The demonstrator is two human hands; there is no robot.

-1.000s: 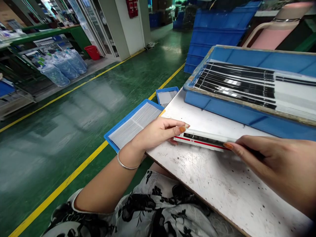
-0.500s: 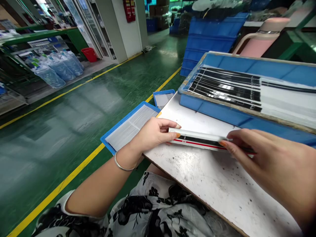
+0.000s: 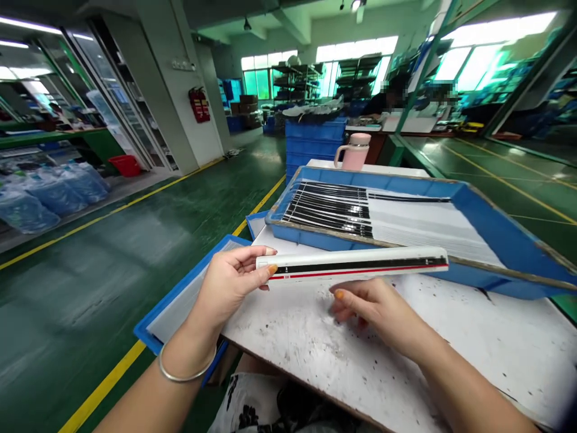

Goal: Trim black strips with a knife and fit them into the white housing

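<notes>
Above table (image 3: 406, 355): left hand (image 3: 228, 282) pinching strip (image 3: 351, 264) level.

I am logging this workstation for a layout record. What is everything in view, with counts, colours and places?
Strip: one, white with black and red lines, held level above the table.
Table: one, white, speckled, in front.
Tray: one, blue, on the table, holding rows of black and white strips.
Side trays: two, blue, left of the table.
Flask: one, pink, behind the tray.
Crates: stack, blue, behind.
Bucket: one, red, far left.
Bracelet: one, silver, left wrist.
Left hand: pinches the strip's left end.
Right hand: open, below the strip.
</notes>
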